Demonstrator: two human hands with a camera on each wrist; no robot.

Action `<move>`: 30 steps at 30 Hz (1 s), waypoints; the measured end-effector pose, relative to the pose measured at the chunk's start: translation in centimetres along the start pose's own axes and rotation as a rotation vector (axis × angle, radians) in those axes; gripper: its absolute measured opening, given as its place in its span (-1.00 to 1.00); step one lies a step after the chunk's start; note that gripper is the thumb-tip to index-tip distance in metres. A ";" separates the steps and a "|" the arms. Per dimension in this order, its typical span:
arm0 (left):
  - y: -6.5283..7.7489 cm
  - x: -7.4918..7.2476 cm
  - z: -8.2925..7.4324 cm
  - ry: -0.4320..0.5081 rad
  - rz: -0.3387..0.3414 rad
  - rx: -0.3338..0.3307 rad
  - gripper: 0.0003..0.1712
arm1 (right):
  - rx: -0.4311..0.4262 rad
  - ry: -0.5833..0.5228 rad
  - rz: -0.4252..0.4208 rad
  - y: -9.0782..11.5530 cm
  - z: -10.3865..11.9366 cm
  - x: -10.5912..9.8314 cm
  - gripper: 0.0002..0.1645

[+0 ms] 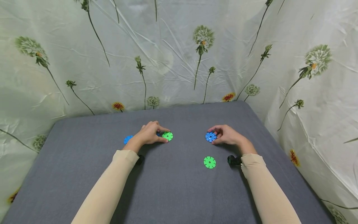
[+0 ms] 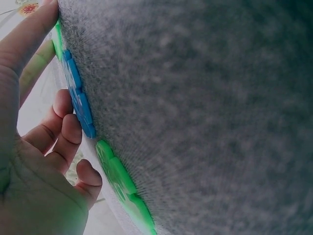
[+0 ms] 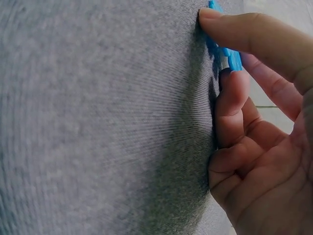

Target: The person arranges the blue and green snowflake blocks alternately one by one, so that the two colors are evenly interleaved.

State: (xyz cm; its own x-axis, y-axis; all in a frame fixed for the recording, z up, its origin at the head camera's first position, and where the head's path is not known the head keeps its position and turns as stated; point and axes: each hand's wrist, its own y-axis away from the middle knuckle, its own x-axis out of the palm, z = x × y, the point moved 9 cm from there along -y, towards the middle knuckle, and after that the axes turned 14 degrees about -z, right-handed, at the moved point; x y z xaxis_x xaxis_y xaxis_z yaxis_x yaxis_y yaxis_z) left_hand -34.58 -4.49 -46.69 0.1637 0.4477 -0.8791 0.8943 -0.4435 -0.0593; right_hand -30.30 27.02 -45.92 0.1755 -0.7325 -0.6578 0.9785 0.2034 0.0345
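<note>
My left hand pinches the rim of a notched green plastic disc between thumb and forefinger, flat on the cloth. A blue disc and another green disc lie in a row under that hand in the left wrist view; in the head view the hand mostly covers them. Another blue disc sits beside the left wrist. My right hand holds a blue notched disc between thumb and fingers, tilted at the table surface. Nearer to me lies a loose green disc.
Grey cloth covers the table. A pale curtain printed with dandelions hangs behind it and along its right side. Dark wrist-worn cameras sit under both forearms.
</note>
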 end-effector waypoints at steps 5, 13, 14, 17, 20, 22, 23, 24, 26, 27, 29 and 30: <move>0.0 0.0 0.0 -0.002 0.000 0.006 -0.39 | -0.006 0.008 -0.006 0.0 0.0 0.0 -0.36; 0.1 0.0 -0.1 -0.006 0.002 0.004 -0.38 | -0.012 0.021 -0.051 0.0 -0.1 -0.2 -0.38; 0.1 0.0 0.0 -0.007 0.003 0.002 -0.38 | -0.013 0.026 -0.057 0.0 -0.1 -0.2 -0.38; 0.1 0.0 0.0 -0.009 0.007 -0.005 -0.38 | -0.002 0.038 -0.073 -0.1 -0.2 -0.2 -0.40; 0.1 0.0 0.1 -0.012 0.009 -0.008 -0.38 | 0.009 0.044 -0.087 -0.2 -0.2 -0.2 -0.42; 0.1 0.0 0.1 -0.014 0.008 -0.008 -0.39 | 0.009 0.042 -0.093 -0.3 -0.1 -0.2 -0.42; 0.1 0.0 0.1 -0.015 0.008 -0.008 -0.39 | 0.007 0.043 -0.095 -0.3 -0.1 -0.2 -0.43; 0.1 0.0 0.1 -0.015 0.008 -0.007 -0.39 | 0.003 0.045 -0.097 -0.4 0.1 -0.1 -0.43; 0.1 0.0 0.1 -0.013 0.009 -0.008 -0.39 | -0.004 0.043 -0.097 -0.5 0.3 0.0 -0.42; 0.2 0.0 0.1 -0.011 0.008 -0.008 -0.39 | -0.007 0.042 -0.096 -0.6 0.4 0.1 -0.42; 0.2 0.0 0.1 -0.009 0.009 -0.010 -0.39 | -0.013 0.039 -0.093 -0.8 0.7 0.3 -0.42; 0.2 0.0 0.1 -0.008 0.009 -0.011 -0.39 | -0.017 0.038 -0.091 -1.0 0.8 0.4 -0.42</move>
State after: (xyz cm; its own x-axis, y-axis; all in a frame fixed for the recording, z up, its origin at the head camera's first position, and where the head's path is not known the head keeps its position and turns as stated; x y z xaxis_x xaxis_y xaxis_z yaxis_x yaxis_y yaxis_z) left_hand -34.43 -4.61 -46.77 0.1685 0.4373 -0.8834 0.8972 -0.4393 -0.0463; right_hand -31.09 25.97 -45.59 0.0814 -0.7234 -0.6856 0.9882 0.1481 -0.0389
